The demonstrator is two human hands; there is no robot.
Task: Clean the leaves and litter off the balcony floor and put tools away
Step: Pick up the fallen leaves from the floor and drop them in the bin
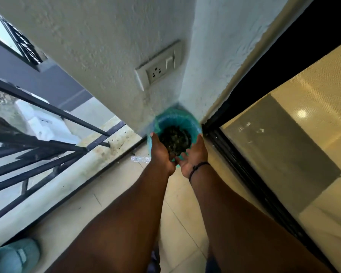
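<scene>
**Both hands cupped over the lined bin in the balcony corner**

A small round bin lined with a green plastic bag [177,123] stands on the floor in the corner where the rough white wall meets the dark sliding-door frame. Inside it lies a dark heap of dried leaves and litter [174,140]. The left hand [161,154] and the right hand [193,154] reach out over the near rim, palms turned inward toward each other, fingers spread loosely and cupped around some of the dark debris just above the heap; neither is clenched.

The floor is pale cream tile [177,213]. A crumpled clear plastic wrapper [140,159] lies beside the left hand. A black metal railing [47,138] runs along the left, and a white socket-and-switch plate [159,66] sits on the wall.
</scene>
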